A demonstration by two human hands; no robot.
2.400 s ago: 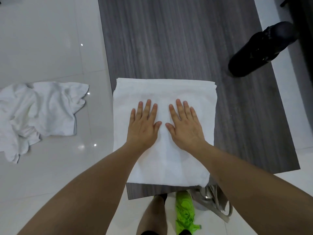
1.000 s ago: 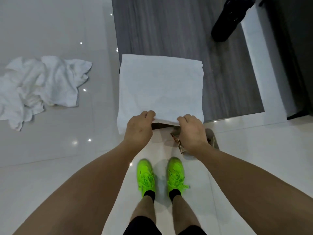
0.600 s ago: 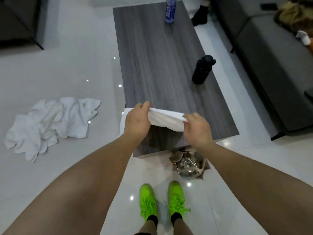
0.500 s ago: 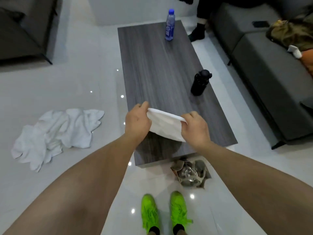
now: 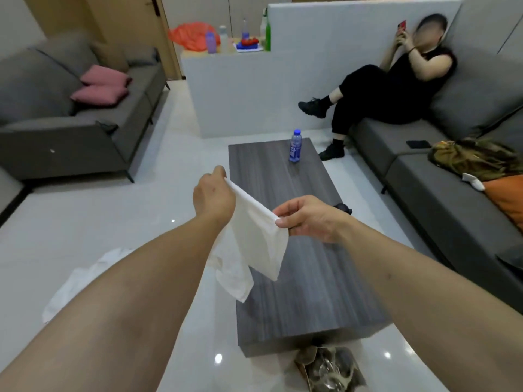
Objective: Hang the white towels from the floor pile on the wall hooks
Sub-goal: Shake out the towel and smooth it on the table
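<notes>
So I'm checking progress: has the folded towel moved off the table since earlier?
Yes. The towel no longer lies flat on the grey table; the left hand and right hand hold it up above the tabletop.

I see a dark wood-grain table (image 5: 305, 292) standing on a glossy pale tiled floor (image 5: 85, 222). On its far end a clear water bottle with a blue label (image 5: 295, 146) stands upright. A black bottle (image 5: 343, 207) sits near its right edge, mostly hidden. A crumpled pile of white towels (image 5: 79, 281) lies on the floor left of the table. A brown bag with shiny contents (image 5: 328, 369) sits on the floor at the table's near end.
</notes>
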